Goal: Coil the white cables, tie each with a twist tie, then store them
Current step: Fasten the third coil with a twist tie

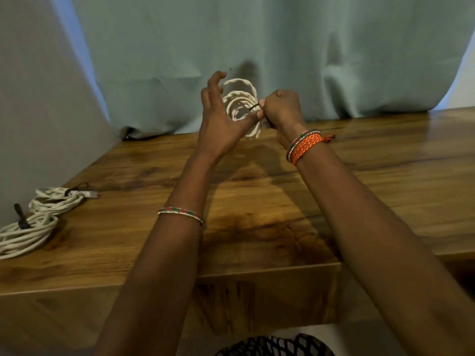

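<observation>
A coiled white cable [240, 98] is held up in the air above the far side of the wooden table [257, 196]. My left hand [218, 119] is beside the coil, its thumb stretched against the coil's lower edge and its fingers loosely spread. My right hand [281, 109] has its fingers curled and pinches a dark twist tie [254, 107] wrapped at the coil's right side. Two more white cable coils lie at the table's left edge: one [57, 200] farther back and one [24, 233] nearer, each bound with a dark tie.
A grey-blue curtain [257, 47] hangs right behind the table. A pale wall [30, 98] stands at the left. A black mesh item [275, 346] shows at the bottom edge, below the table's front.
</observation>
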